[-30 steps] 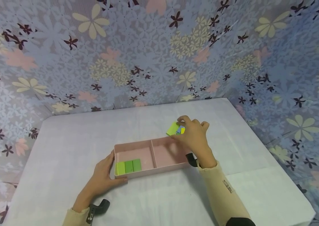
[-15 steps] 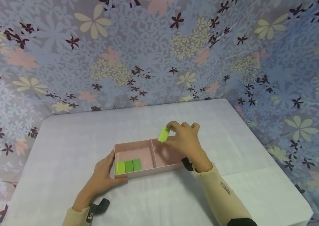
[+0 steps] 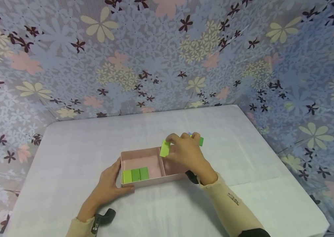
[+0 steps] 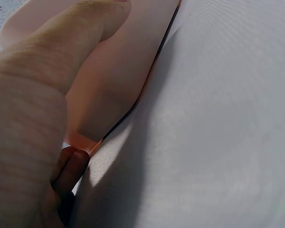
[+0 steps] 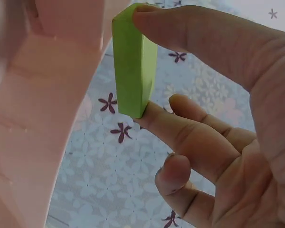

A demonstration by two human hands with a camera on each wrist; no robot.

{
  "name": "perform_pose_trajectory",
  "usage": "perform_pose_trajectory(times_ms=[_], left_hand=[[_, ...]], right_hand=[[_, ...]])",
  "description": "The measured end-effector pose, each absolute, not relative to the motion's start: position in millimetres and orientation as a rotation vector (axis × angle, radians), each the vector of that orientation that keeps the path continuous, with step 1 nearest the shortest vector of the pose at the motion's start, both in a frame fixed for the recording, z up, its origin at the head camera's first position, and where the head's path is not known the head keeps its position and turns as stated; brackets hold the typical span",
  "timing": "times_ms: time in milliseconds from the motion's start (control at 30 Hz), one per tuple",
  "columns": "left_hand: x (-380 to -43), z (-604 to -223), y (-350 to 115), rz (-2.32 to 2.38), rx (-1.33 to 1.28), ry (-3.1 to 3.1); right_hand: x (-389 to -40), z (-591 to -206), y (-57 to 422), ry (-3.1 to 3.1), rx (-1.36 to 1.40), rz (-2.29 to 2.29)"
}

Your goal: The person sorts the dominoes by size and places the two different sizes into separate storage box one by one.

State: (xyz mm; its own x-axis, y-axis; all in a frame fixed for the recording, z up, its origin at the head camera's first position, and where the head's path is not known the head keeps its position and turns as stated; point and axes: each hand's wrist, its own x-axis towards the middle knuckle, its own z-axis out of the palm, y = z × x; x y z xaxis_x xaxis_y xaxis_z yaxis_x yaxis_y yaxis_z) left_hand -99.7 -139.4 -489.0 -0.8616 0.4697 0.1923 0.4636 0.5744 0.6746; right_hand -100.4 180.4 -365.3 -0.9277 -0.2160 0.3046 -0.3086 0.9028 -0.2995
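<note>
Nearest me are the person's two beige sleeves (image 3: 229,204), the left one ending just behind a black wrist device (image 3: 107,216); past that cuff the left hand (image 3: 107,186) grips the left end of a pink box (image 3: 156,180), its thumb lying along the near wall and its other fingers round the end wall; the box sits on a white cloth (image 3: 81,148), split by a divider (image 3: 163,166) into two compartments.

In the left compartment, against the near wall, three blocks stand side by side in a row; the leftmost is a yellow-green block (image 3: 127,176), then come a green block (image 3: 135,174) and a second green block (image 3: 144,173).

The right hand (image 3: 189,153) reaches over the right compartment, pinching a lime block (image 3: 165,148) by its two ends between thumb and forefinger, the remaining fingers bent and away from it; the lime block appears over the far end of the divider, though I cannot tell whether it touches it.

Beyond the box, partly hidden behind that hand, a loose green block (image 3: 201,141) shows, with bits of blue and yellow near it; farthest off hangs a flowered cloth (image 3: 155,49).
</note>
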Motion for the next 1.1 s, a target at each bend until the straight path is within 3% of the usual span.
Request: perform_pose_trajectory(times_ms=[333,1100], left_hand=[[-97,-490,-140,1.173,0.781,2.775],[-101,-488,-139,1.180,0.837,2.789]], right_hand=[[-97,-372,163,-2.898,0.431,0.309],[-107,-395,144,-3.032,0.712,0.364]])
